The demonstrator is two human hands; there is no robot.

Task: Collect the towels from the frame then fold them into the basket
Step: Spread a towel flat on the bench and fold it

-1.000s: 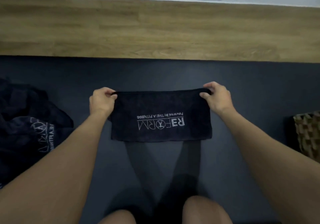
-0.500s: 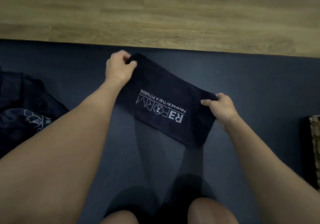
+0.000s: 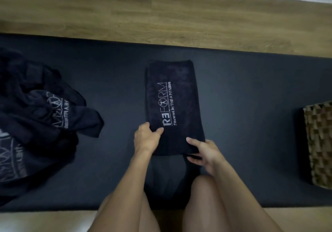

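Note:
A black folded towel with white "REFORM" lettering lies flat on the dark mat, its long side running away from me. My left hand grips its near left corner, thumb on top of the cloth. My right hand holds the near right corner, fingers pinching the edge. A heap of unfolded black towels with the same logo lies at the left. The woven basket stands at the right edge, partly cut off.
Wooden floor runs beyond the mat's far edge, with a pale wall base at the top. My bare knees are at the bottom of the view, close to the towel's near end.
The towel was held up crosswise between both hands; it has been turned a quarter turn and laid lengthwise on the mat. Both hands are now at its near end.

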